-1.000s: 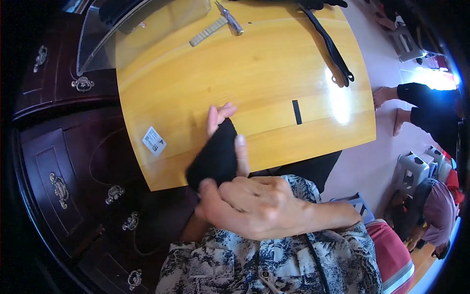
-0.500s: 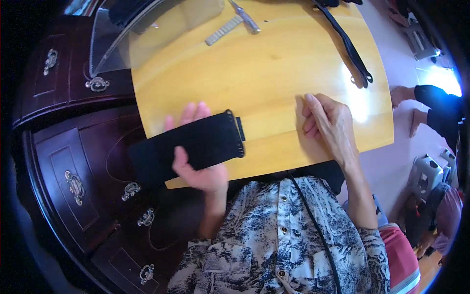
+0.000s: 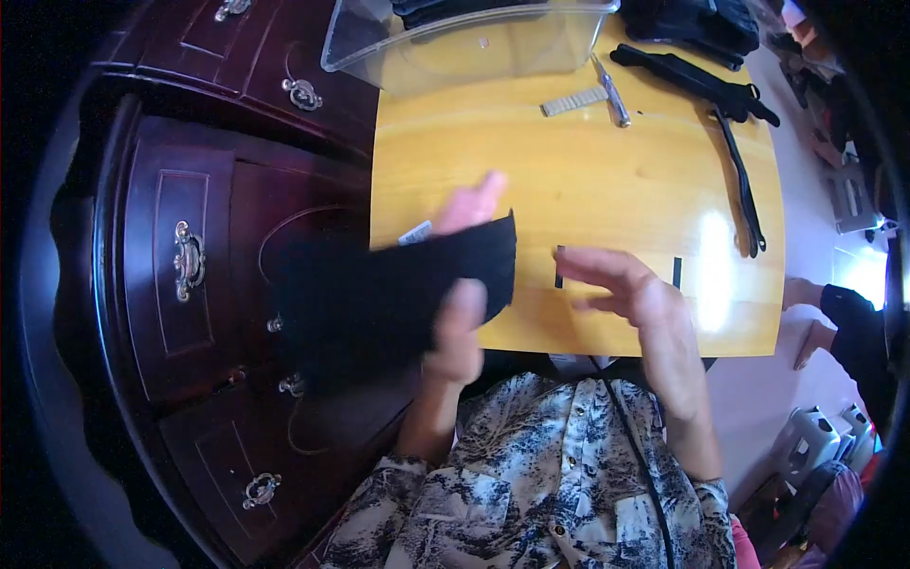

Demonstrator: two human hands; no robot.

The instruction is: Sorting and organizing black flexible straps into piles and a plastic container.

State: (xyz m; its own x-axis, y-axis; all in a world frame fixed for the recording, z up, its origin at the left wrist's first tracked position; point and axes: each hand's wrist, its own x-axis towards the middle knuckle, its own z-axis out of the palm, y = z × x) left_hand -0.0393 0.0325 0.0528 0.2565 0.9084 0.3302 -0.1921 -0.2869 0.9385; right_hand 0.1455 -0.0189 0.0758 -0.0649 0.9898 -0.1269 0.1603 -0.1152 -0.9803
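My left hand (image 3: 460,313) grips a flat black cloth (image 3: 379,289) by its right end, thumb on top and fingers behind it. The cloth hangs over the left front corner of the yellow wooden table (image 3: 588,180) and reaches out past its edge. To the right, my right hand (image 3: 630,294) hovers over the table's front edge with its fingers spread and nothing in it. It is a short way from the cloth and does not touch it.
A clear plastic bin (image 3: 455,38) stands at the table's back left. A metal tool (image 3: 611,90), a black strap (image 3: 739,180) and dark cloths (image 3: 701,24) lie at the back right. A dark wooden cabinet with drawers (image 3: 190,266) stands left. Another person's hands (image 3: 806,313) show at right.
My left hand has lifted the black cloth and spread it further left, off the table's edge. My right hand moved left, off the tabletop, toward the cloth.
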